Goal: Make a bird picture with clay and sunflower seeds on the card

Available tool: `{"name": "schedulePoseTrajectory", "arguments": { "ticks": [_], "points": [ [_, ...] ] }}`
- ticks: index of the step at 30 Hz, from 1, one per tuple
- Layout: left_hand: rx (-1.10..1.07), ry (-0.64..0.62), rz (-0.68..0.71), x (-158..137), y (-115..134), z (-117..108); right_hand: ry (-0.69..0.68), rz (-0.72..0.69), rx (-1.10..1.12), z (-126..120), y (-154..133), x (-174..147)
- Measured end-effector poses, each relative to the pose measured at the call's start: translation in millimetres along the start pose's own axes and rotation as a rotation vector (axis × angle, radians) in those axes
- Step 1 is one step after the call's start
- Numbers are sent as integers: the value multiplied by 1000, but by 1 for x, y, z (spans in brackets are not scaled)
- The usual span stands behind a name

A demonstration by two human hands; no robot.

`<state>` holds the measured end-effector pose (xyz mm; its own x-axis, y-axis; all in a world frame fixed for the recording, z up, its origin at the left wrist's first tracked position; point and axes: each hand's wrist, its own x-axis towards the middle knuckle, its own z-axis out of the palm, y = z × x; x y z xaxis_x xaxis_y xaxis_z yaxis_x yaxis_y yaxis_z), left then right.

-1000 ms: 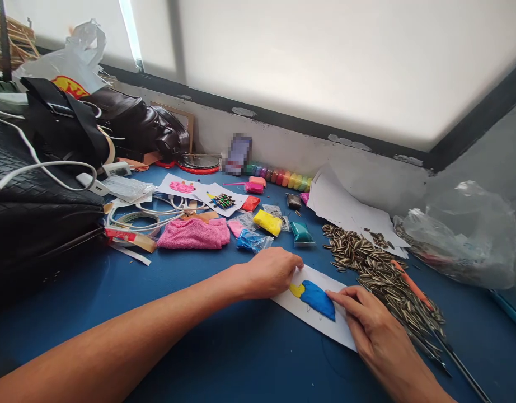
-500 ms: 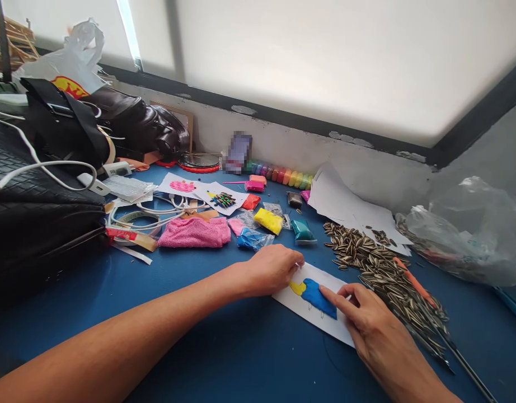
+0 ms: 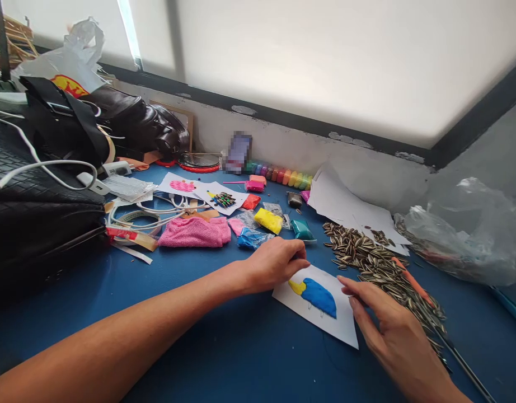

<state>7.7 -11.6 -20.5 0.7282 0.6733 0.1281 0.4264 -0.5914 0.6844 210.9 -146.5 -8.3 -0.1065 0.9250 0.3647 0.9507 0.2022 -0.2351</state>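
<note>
On our smooth blue counter (image 3: pixel 199 347) lies a flat white paper sheet (image 3: pixel 342 326) bearing a rounded blue-and-yellow clay shape (image 3: pixel 320 298), our curled left hand (image 3: pixel 278 263) at its far corner, grip unclear, our right hand (image 3: pixel 388 319) with finger and thumb parted.

pale window shades (image 3: pixel 325 61) glow with soft light, a brighter strip (image 3: pixel 129 31) showing between them at the left. a dark window frame (image 3: pixel 283 117), smeared with whitish patches (image 3: pixel 243 110), runs above a scuffed grey wall (image 3: pixel 289 146). another grey wall (image 3: pixel 495 145) rises at the right. the tabletop (image 3: pixel 224 347) is blue.
</note>
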Motion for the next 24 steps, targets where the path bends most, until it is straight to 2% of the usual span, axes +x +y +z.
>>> {"name": "schedulePoseTrajectory", "arguments": {
  "ticks": [3, 5, 8, 12, 14, 20, 22, 24],
  "points": [
    [-116, 36, 27, -2, 8, -4, 68, 84, 54, -3, -4, 0],
    [-311, 9, 34, -3, 12, -5, 72, 127, 100, -4, -7, 0],
    [-574, -107, 27, -7, 19, -5, 25, 190, 214, -4, -16, 3],
    [-694, -235, 36, -13, 28, -2, -109, 199, 417, -1, -32, 9],
    [-721, -266, 30, -15, 32, 0, -140, 152, 466, 1, -37, 12],
    [-803, -221, 62, -13, 31, 7, -33, 37, 475, -1, -41, 23],
    [-759, -213, 99, -11, 29, 7, -47, 43, 494, -3, -42, 28],
    [-611, -211, 126, -8, 27, 2, -54, 65, 511, -4, -42, 32]
  ]
}}
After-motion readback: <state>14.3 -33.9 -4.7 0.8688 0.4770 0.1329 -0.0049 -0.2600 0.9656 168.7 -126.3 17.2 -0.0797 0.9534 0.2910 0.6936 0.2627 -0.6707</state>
